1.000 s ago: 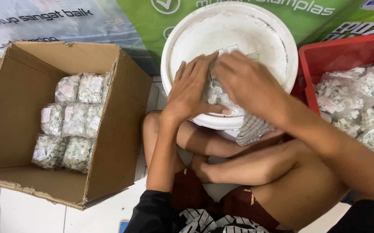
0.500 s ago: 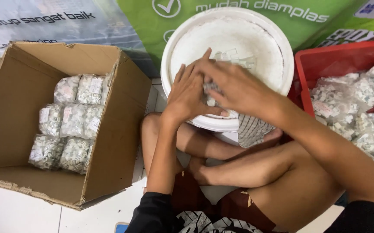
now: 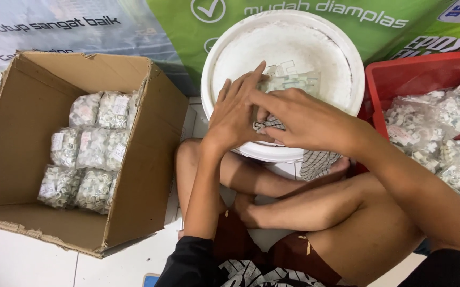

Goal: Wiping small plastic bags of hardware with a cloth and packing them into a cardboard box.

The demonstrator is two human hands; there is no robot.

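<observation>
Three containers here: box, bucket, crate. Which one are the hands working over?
The round white bucket in the middle. Both the left hand and right hand rest on its near rim, handling a small packet; the cardboard box and red crate stand untouched at either side.

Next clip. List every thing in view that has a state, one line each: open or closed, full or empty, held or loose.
Cardboard box: open, on its side, partly filled with packed bags.
White bucket: open, nearly empty, a few small pieces at the bottom.
Red crate: open, heaped with filled bags.
Small bag: held at the bucket's rim by both hands.
Left hand: fingers on the small bag.
Right hand: fingers pinching it.
</observation>
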